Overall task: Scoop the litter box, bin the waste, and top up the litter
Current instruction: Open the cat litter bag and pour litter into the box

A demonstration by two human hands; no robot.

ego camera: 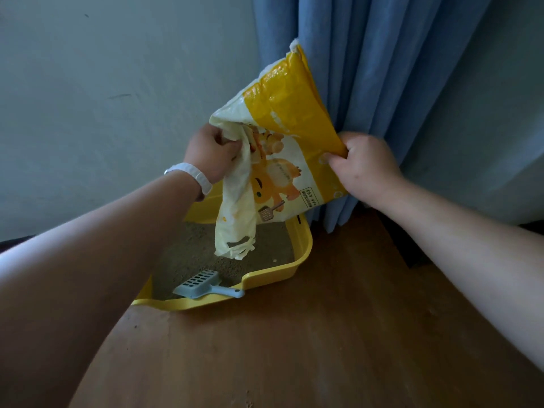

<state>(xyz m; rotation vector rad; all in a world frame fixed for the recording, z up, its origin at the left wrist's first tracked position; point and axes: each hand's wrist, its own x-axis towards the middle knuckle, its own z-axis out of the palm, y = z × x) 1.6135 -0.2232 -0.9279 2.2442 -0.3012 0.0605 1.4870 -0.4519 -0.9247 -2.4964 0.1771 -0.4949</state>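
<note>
Wooden floor (323, 334) lies open right of the litter box (306, 245), set by wall (103, 83) and curtain (382, 69), scoop (203, 284) at its near rim. Left hand (212, 154) and right hand (365, 169) grip the litter bag (291, 136) above it.

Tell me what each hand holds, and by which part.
Both hold the litter bag: the left hand grips its crumpled pale side, the right hand pinches its yellow edge.

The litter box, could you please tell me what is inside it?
Grey litter and a blue scoop by the front rim. The held bag hides the far part; the left forearm hides the left side.
</note>
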